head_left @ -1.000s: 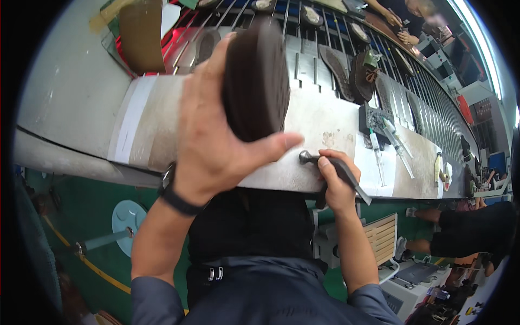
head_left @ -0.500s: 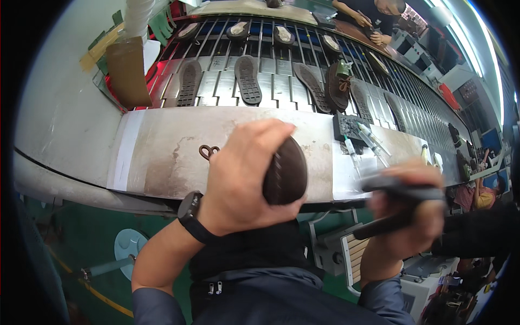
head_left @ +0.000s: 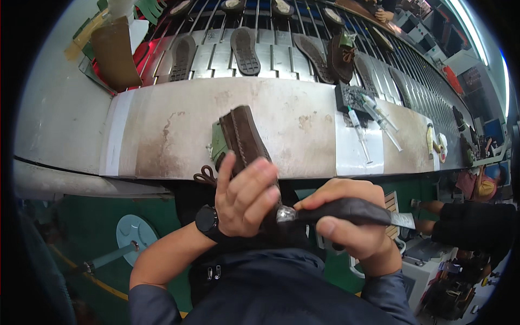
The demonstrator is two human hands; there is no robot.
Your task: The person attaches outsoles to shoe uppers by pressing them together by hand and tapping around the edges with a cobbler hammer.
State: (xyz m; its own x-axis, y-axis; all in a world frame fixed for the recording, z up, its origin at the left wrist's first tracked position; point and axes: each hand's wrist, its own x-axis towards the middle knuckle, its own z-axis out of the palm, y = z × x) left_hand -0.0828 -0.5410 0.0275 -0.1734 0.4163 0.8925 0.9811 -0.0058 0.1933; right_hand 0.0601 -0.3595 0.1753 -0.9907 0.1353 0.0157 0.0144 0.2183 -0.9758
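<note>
A brown leather shoe with visible stitching leans over the table's near edge, and green material shows at its side. My left hand lies over the shoe and grips it, hiding its middle. A brown lace loop hangs beside it. In my right hand is a black-handled tool, with a flat pale blade at its right end. Its shiny rounded metal end is at the near part of the shoe, close to my left fingers; whether they touch is unclear.
Brown soles and a laced shoe lie on the metal slat conveyor beyond the table. Syringes rest by a dark spongy block at right. A blue round stool stands lower left. Another person's hand shows far right.
The shoe has turned and come nearer, now lying slanted under my left hand. My right hand has moved left with the tool, bringing its metal end to the shoe. The view has shifted.
</note>
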